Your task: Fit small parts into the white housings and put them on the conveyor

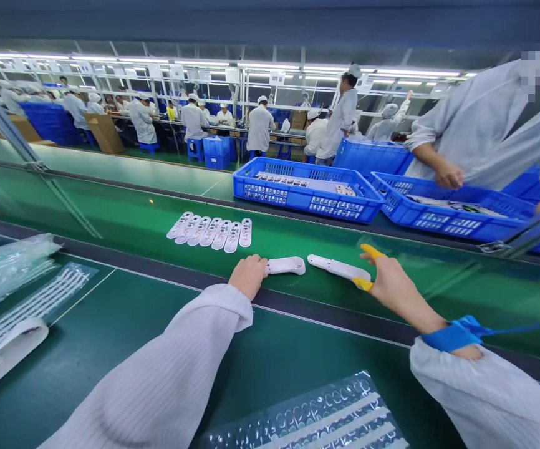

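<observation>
My left hand (250,276) is closed on the left end of a long white plastic shell (287,266) with a rounded, hollow-looking right end. A second long white plastic shell (338,267) lies on the green belt (125,234), angled down to the right. My right hand (394,284) is at that shell's right end, thumb against or just beside it; I cannot tell which. Its index finger is raised apart, and both fingertips wear yellow covers. A blue strap (454,333) circles my right wrist. On the belt behind my left hand, several flat white rounded plates (211,232) lie in a row.
Blue crates (305,202) holding parts stand beyond the belt, a co-worker (480,125) leaning over the right one. On my near bench are a clear sheet with white strips (326,424), plastic bags (12,268) and another white shell (10,355). A metal post (8,118) rises at left.
</observation>
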`<state>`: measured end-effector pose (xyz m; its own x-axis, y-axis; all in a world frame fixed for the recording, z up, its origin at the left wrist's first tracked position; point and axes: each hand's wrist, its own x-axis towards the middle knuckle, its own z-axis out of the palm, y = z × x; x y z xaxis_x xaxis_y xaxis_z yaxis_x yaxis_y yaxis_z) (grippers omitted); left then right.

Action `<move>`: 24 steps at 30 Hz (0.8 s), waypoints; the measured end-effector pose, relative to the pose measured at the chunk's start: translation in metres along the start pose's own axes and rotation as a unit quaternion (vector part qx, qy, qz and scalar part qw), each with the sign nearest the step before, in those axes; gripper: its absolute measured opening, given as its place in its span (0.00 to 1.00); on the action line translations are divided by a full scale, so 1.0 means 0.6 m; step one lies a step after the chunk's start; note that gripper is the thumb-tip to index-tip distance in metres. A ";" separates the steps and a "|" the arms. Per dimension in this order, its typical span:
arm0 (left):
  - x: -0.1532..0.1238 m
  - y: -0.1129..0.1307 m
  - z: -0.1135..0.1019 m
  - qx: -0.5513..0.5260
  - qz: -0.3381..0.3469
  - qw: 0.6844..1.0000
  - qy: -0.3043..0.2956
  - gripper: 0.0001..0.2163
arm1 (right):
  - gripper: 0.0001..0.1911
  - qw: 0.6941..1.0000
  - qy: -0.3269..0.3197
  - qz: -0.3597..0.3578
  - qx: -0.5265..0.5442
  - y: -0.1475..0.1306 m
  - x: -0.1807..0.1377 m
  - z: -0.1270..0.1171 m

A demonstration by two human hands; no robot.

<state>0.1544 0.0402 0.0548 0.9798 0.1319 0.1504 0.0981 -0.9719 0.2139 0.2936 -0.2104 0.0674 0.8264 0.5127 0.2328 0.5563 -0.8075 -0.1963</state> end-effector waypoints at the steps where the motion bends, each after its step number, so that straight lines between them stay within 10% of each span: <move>1: -0.009 0.002 -0.005 -0.008 -0.006 1.000 -0.001 0.09 | 0.24 1.000 0.012 -0.012 0.013 -0.001 -0.010 -0.008; 11: -0.214 -0.049 -0.060 -0.056 -0.019 0.998 0.001 0.11 | 0.18 0.947 -0.094 -0.197 0.237 -0.113 -0.211 -0.031; 16: -0.245 -0.070 -0.049 -0.030 -0.030 0.999 0.017 0.11 | 0.15 0.928 -0.144 -0.222 0.262 -0.155 -0.250 -0.026; 21: -0.264 -0.009 -0.056 -0.019 -0.045 0.997 0.054 0.15 | 0.13 0.930 -0.164 -0.234 0.229 -0.168 -0.263 -0.019; 24: -0.281 0.054 -0.058 -0.086 -0.027 0.994 -0.068 0.09 | 0.12 0.928 -0.142 -0.254 0.231 -0.178 -0.269 -0.013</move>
<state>-0.0134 -0.0067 0.0699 0.9896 0.1437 0.0060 0.1305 -0.9150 0.3819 0.1001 -0.2093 0.0582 0.3998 0.9027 0.1589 0.8049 -0.2628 -0.5321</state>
